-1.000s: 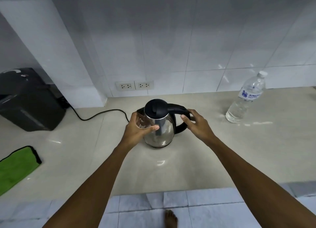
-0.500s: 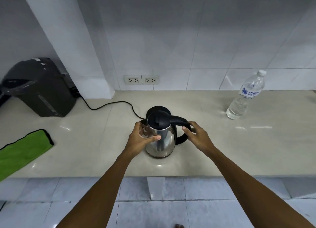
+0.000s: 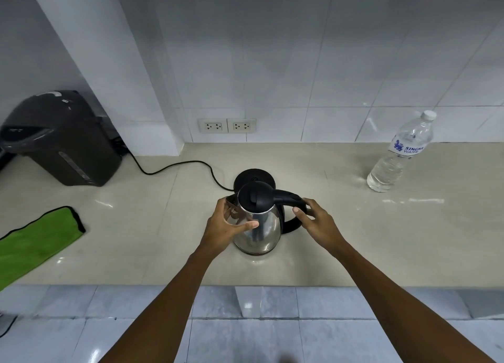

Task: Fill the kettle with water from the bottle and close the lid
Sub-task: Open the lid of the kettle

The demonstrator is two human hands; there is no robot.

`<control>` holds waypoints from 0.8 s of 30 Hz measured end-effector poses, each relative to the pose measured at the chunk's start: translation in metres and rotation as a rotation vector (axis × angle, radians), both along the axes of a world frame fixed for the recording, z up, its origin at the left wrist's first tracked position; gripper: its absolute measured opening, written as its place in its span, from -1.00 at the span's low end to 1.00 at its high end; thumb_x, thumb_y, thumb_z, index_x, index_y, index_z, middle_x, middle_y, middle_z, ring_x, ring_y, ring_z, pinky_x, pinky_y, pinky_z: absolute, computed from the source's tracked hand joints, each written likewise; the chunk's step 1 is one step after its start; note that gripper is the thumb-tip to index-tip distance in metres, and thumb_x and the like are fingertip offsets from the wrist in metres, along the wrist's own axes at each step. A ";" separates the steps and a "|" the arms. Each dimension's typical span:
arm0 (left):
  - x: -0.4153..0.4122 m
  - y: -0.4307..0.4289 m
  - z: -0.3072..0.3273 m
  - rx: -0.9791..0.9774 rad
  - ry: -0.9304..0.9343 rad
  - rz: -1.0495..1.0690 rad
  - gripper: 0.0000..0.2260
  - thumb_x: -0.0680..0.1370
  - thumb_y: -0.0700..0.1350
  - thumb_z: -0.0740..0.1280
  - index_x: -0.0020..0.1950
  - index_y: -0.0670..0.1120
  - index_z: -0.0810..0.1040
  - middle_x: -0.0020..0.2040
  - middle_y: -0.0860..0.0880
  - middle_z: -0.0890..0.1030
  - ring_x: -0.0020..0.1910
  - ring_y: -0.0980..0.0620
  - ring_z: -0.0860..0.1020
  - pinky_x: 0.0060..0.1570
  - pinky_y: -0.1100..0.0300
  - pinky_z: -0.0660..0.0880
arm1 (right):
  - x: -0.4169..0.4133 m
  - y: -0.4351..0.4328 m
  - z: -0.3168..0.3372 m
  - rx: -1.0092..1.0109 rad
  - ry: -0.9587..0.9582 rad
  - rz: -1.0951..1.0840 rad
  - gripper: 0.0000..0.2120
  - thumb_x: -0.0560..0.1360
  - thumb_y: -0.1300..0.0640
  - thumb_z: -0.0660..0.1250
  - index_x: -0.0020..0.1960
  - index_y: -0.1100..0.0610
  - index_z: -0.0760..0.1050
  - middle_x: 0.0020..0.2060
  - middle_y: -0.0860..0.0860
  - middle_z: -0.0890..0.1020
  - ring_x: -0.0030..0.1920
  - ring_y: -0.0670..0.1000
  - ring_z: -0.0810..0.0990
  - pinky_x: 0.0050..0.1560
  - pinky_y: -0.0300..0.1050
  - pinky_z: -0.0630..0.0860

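A steel kettle [image 3: 257, 230] with a black lid and handle stands on the beige counter [image 3: 368, 240], its lid down. It sits just in front of its round black base [image 3: 255, 176]. My left hand [image 3: 227, 226] wraps the kettle's left side by the spout, thumb across the steel. My right hand [image 3: 316, 222] holds the black handle, thumb in front and fingers behind. A clear plastic water bottle [image 3: 401, 152] with a white cap on stands upright far to the right, apart from both hands, partly filled.
A black cord [image 3: 180, 166] runs from the base to the left. A black appliance [image 3: 60, 139] stands at the back left. A green cloth [image 3: 38, 240] lies at the left counter edge. Two wall sockets [image 3: 227, 125] sit behind the kettle.
The kettle has come off its base toward the counter's front edge, and the base now shows behind it. Both hands keep the same hold. The view has pulled back.
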State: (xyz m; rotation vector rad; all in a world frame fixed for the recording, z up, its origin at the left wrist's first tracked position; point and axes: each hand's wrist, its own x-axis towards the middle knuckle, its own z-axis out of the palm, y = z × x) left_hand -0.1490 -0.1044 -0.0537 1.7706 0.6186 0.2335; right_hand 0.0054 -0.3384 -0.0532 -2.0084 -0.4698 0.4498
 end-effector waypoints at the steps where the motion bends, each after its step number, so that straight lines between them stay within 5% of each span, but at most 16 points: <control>1: 0.000 0.000 -0.001 0.004 0.002 -0.001 -0.23 0.20 0.32 0.69 0.30 0.24 0.43 0.14 0.52 0.57 0.15 0.55 0.52 0.04 0.48 0.48 | 0.000 0.000 0.001 -0.001 0.009 0.003 -0.66 0.60 -0.17 0.34 0.34 -0.12 0.49 0.19 -0.23 0.62 0.27 -0.11 0.58 0.27 -0.05 0.52; 7: 0.000 0.002 -0.007 0.016 0.018 -0.034 -0.18 0.28 0.25 0.69 0.43 0.16 0.39 0.22 0.33 0.59 0.22 0.38 0.55 0.09 0.44 0.44 | 0.009 0.008 0.027 -0.129 0.156 -0.052 -0.54 0.49 0.19 0.38 0.37 -0.03 0.47 0.35 -0.01 0.54 0.23 0.02 0.56 0.20 -0.07 0.46; 9: 0.000 0.003 -0.009 0.020 0.014 -0.039 -0.16 0.32 0.20 0.69 0.48 0.10 0.38 0.31 0.21 0.58 0.29 0.22 0.54 0.13 0.38 0.44 | 0.009 0.018 0.044 -0.161 0.018 -0.177 -0.56 0.52 0.15 0.35 0.39 0.07 0.46 0.29 0.07 0.57 0.14 0.02 0.58 0.10 -0.13 0.41; 11: 0.001 0.003 -0.011 0.026 0.003 -0.042 -0.16 0.34 0.18 0.69 0.50 0.07 0.37 0.33 0.16 0.58 0.32 0.16 0.53 0.13 0.39 0.45 | -0.001 0.035 0.061 -0.138 -0.154 -0.206 -0.59 0.55 0.06 0.32 0.39 0.09 0.46 0.29 0.06 0.60 0.26 0.07 0.57 0.14 -0.11 0.44; 14: 0.001 0.004 -0.014 0.030 -0.012 -0.042 -0.18 0.34 0.17 0.70 0.48 0.08 0.38 0.28 0.22 0.58 0.26 0.23 0.54 0.11 0.41 0.45 | -0.023 0.066 0.077 -0.196 -0.347 -0.074 -0.51 0.56 -0.12 0.32 0.42 0.07 0.45 0.34 0.03 0.59 0.34 0.08 0.53 0.29 0.02 0.48; 18: 0.001 0.004 -0.015 0.042 -0.013 -0.041 -0.23 0.34 0.16 0.70 0.42 0.12 0.39 0.19 0.30 0.59 0.18 0.40 0.52 0.06 0.42 0.44 | -0.044 0.098 0.076 -0.356 -0.490 0.066 -0.45 0.55 -0.22 0.30 0.42 0.08 0.44 0.29 0.06 0.61 0.28 0.11 0.57 0.18 0.04 0.53; 24: 0.001 0.005 -0.016 0.048 0.000 -0.038 -0.26 0.35 0.14 0.70 0.40 0.10 0.40 0.18 0.23 0.63 0.17 0.38 0.53 0.05 0.41 0.44 | -0.047 0.115 0.071 -0.462 -0.601 0.015 -0.42 0.52 -0.27 0.29 0.36 0.13 0.49 0.10 0.10 0.70 0.10 0.17 0.66 0.02 0.03 0.60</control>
